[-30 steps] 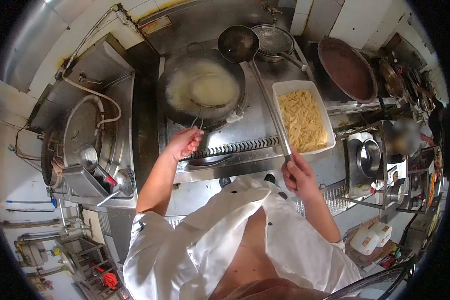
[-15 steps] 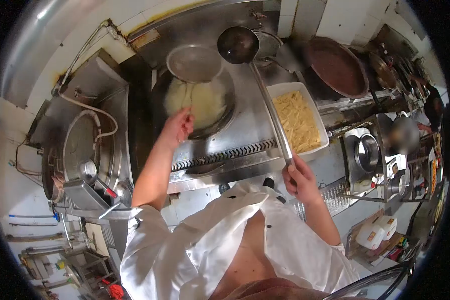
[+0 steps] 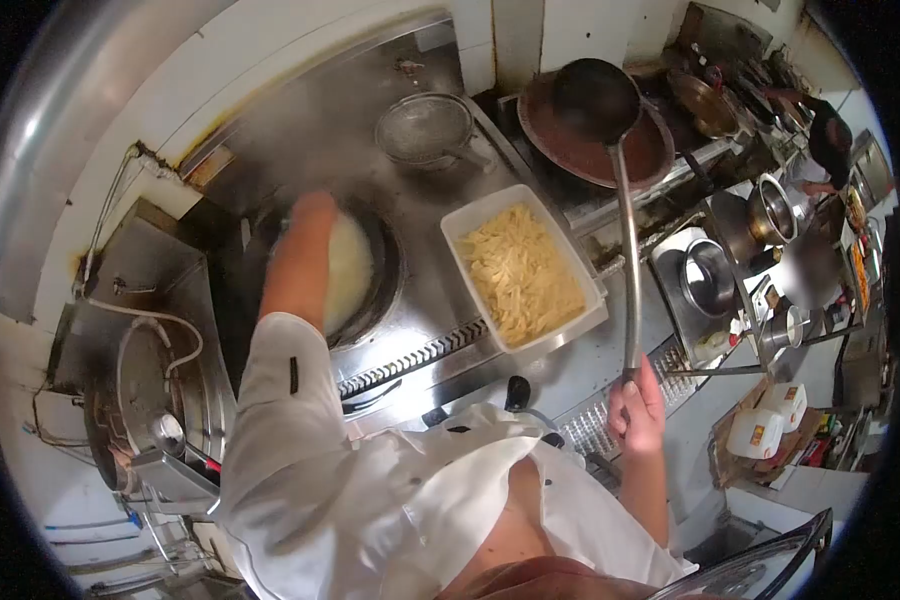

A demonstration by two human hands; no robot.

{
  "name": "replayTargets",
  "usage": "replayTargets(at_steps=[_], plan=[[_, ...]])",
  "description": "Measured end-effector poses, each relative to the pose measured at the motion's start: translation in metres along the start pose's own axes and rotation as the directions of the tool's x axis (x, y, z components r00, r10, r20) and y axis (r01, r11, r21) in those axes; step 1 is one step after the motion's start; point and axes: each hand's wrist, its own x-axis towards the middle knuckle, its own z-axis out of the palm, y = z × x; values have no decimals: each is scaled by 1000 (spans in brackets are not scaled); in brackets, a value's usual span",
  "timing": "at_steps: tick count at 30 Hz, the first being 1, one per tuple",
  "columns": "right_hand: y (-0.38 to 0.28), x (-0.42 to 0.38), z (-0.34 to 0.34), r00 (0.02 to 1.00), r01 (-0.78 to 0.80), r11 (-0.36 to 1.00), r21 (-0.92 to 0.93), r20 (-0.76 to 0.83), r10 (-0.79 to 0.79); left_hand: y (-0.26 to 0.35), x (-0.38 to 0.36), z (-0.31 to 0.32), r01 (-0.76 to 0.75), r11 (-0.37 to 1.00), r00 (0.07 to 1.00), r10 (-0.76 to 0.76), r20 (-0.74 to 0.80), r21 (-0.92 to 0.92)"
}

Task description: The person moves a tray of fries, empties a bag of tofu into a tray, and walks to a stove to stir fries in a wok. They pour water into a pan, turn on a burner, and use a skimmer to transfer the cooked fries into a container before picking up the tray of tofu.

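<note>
Left hand (image 3: 313, 208) reaches over frothing wok (image 3: 355, 270), centre-left; grip not discernible. Tray of cut potato strips (image 3: 523, 268) mid-frame. Right hand (image 3: 638, 405) clenched on ladle (image 3: 597, 98) handle end, bowl upper right; long, stiff steel, likely top-heavy, greasy.

Fisheye view, strongly curved toward the edges and enclosed by a black circular vignette; straight lines of wall tiles (image 3: 270, 50) and bench (image 3: 570, 375) bow outward. Lighting bright and even from overhead, with glare on the white tiles and steel surfaces; haze of steam softens the area above the wok (image 3: 355, 270). Left hand (image 3: 313, 208) motion-blurred and indistinct, right-hand periphery dimmer and cluttered, fine detail there lost.
</note>
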Motion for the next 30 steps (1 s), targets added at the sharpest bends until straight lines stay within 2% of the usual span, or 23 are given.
replayTargets(at_steps=[2, 3, 5, 7, 9, 11, 12, 14, 15, 18, 19, 21, 22, 23, 24, 25, 26, 28, 30], plan=[[-10, 5, -23, 999, 34, 999, 12, -9, -34, -9, 7, -12, -179, 961, 982, 163, 91, 210], [-13, 9, -32, 1000, 22, 999, 22, -17, -22, -6, 9, -17, -185, 957, 981, 166, 101, 223], [-18, 21, -46, 997, 17, 999, 34, -71, -14, 5, 19, -33, -42, 987, 998, 34, 57, 153], [-28, 35, -54, 999, 11, 999, 43, -54, -9, 13, 22, -52, -42, 990, 998, 33, 62, 135], [-33, 46, -62, 993, -51, 999, -2, -109, 51, 23, 15, -51, -31, 993, 997, 23, 74, 112], [-34, 53, -73, 995, -69, 997, 37, -65, 71, 36, -6, -37, 73, 996, 997, -74, -20, -50], [-33, 59, -77, 997, -73, 994, 80, -23, 76, 34, -10, -18, 77, 996, 997, -78, -28, -49], [-31, 63, -84, 998, -65, 995, 82, -2, 65, 35, -4, 27, -62, 990, 995, 71, -64, 127], [-31, 65, -87, 998, -64, 995, 75, 14, 63, 38, 1, 14, -68, 989, 994, 78, -71, 130], [-33, 67, -93, 995, -95, 990, 103, 43, 91, 11, -2, -28, -17, 995, 999, 13, 50, 93], [-32, 71, -95, 995, -82, 992, 100, 67, 75, 9, 1, -38, -12, 995, 999, 7, 45, 96], [-30, 76, -98, 994, -85, 992, 95, 77, 78, 10, 6, -55, -179, 945, 976, 134, 174, 273], [-29, 77, -99, 993, -91, 992, 85, 81, 84, 22, -5, -70, -178, 944, 976, 134, 173, 277], [-28, 77, -100, 993, -95, 992, 87, 80, 88, 40, -25, -90, 91, 983, 963, -46, 267, -157], [-28, 79, -101, 992, -102, 991, 87, 78, 95, 52, -36, -101, 381, 764, 894, -160, 418, -521], [-28, 80, -100, 992, -107, 990, 86, 77, 101, 54, -28, -83, 359, 512, 888, 70, 454, -781], [-30, 80, -100, 992, -108, 991, 83, 78, 102, 56, -20, -60, 356, 174, 870, 295, 394, -918], [-34, 77, -100, 990, -118, 988, 101, 89, 109, 110, -21, -31, 388, -73, 911, 183, 370, -919], [-40, 72, -98, 990, -134, 986, 95, 67, 128, 147, 5, 19, 461, -226, 868, 316, 383, -858]])
